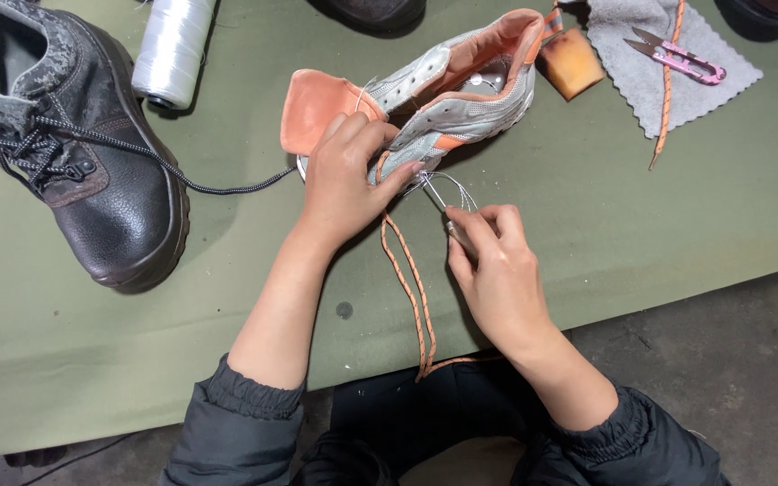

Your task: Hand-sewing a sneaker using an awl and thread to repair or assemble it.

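Surface: We saw an olive-green cloth [677, 207] spread as the work surface, its near edge ending over a grey concrete floor [749, 360].

Shoe: A grey and orange sneaker [461, 99] lay on its side near the middle of the cloth, tongue folded out toward the left.

Left hand: Our left hand [344, 180] was pressed on the sneaker's side, fingers curled over the upper to steady it.

Right hand: Our right hand [493, 261] was closed in a pinch on a thin metal tool [447, 211], just beside the sneaker; pale thread [461, 191] looped at its tip.

Lace: An orange lace [411, 288] hung from under the left hand, off the cloth's edge toward the lap.

Progress: We judged the stitching at the sneaker's side to be under way, not finished: thread was still loose at the tool and the lace was out of most eyelets. How much of the seam was sewn we could not tell.

Around: A black boot [110, 180] with a speckled lace stood at the left, well apart. A white thread spool [173, 49] lay near it. At the top right a grey felt piece [619, 40] held pink snips [682, 58] and a second orange lace [666, 90]; a small amber block [571, 61] sat beside the sneaker's heel.
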